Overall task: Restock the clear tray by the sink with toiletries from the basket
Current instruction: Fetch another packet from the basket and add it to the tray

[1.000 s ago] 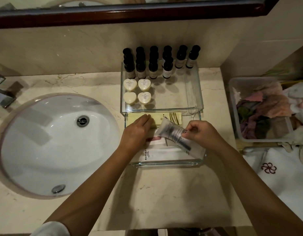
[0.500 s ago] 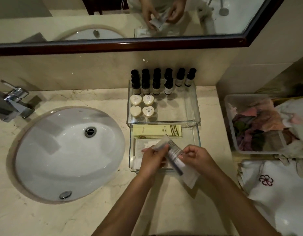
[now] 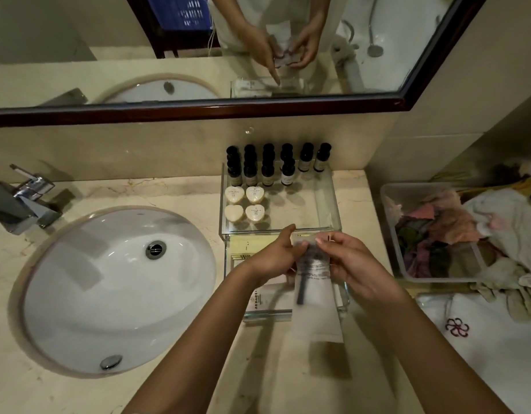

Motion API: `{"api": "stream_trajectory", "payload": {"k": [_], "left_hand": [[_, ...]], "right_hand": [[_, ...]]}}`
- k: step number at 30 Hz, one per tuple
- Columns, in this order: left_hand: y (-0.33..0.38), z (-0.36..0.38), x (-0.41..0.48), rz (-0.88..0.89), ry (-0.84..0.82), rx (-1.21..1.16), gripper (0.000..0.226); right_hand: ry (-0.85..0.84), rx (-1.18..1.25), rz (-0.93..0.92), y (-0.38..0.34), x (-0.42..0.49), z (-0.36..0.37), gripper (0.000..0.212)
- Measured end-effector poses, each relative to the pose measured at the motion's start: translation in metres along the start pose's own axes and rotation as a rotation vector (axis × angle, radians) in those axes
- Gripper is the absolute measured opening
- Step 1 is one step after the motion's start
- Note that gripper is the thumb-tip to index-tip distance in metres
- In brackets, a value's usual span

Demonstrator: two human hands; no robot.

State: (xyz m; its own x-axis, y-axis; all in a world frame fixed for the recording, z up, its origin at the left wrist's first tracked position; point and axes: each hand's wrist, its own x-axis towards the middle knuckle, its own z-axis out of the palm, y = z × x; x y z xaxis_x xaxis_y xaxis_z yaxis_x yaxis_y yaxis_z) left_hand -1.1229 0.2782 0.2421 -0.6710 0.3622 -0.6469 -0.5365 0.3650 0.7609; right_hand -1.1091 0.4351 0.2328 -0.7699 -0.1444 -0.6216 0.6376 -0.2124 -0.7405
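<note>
We look down on a marble counter (image 3: 273, 377) with a white oval sink (image 3: 109, 291) on the left and a chrome faucet (image 3: 25, 201) at its far edge. Just right of the sink stand two clear trays, one behind the other and touching.

The back tray (image 3: 330, 198) holds a double row of small dark-capped bottles (image 3: 267, 171) along its rear wall and four heart-shaped soaps (image 3: 254, 195) in a square in front of them. The right part of its floor is bare.

The front tray (image 3: 345, 297) holds yellow sachets (image 3: 239, 246) at its far end and a flat white packet (image 3: 267, 297) nearer us.

Both hands meet above the front tray and share one thing: a clear packet (image 3: 313, 282) with a dark stick-like item inside. The left hand (image 3: 277, 255) grips its upper left edge, with one finger stretched forward toward the back tray. The right hand (image 3: 354, 264) pinches its upper right corner between curled fingers and thumb. The packet hangs upright – its top is level with the seam between the trays, and its lower end is past the front tray's near rim, over the counter. It is blurred, so we cannot read its print.

On the right, a clear bin (image 3: 389, 210) holds crumpled cloths, and a white towel (image 3: 497, 339) with an embroidered flower lies near it. The mirror (image 3: 109, 40) above reflects both hands on the packet.
</note>
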Motion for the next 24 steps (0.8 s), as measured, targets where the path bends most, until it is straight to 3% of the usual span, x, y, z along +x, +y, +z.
{"api": "stream_trajectory", "payload": {"k": [5,9,15,18,24], "left_hand": [[0.002,-0.013,0.002,-0.089,-0.050,-0.156,0.060],[-0.006,-0.034,0.002,-0.068,-0.065,-0.160,0.033],[-0.008,-0.036,0.036,0.039,0.549,-0.290,0.025],[-0.002,-0.026,0.046,0.148,0.788,-0.078,0.018],[0.011,-0.023,0.070,0.179,0.924,0.341,0.018]], "right_hand": [[0.093,-0.056,-0.014,-0.015,0.015,-0.002,0.014],[0.341,0.137,-0.084,-0.021,0.031,-0.015,0.012],[0.426,0.174,-0.066,-0.017,0.047,-0.027,0.017],[0.453,0.096,-0.049,-0.016,0.054,-0.029,0.027],[0.522,-0.015,-0.034,-0.018,0.077,-0.030,0.026]]}}
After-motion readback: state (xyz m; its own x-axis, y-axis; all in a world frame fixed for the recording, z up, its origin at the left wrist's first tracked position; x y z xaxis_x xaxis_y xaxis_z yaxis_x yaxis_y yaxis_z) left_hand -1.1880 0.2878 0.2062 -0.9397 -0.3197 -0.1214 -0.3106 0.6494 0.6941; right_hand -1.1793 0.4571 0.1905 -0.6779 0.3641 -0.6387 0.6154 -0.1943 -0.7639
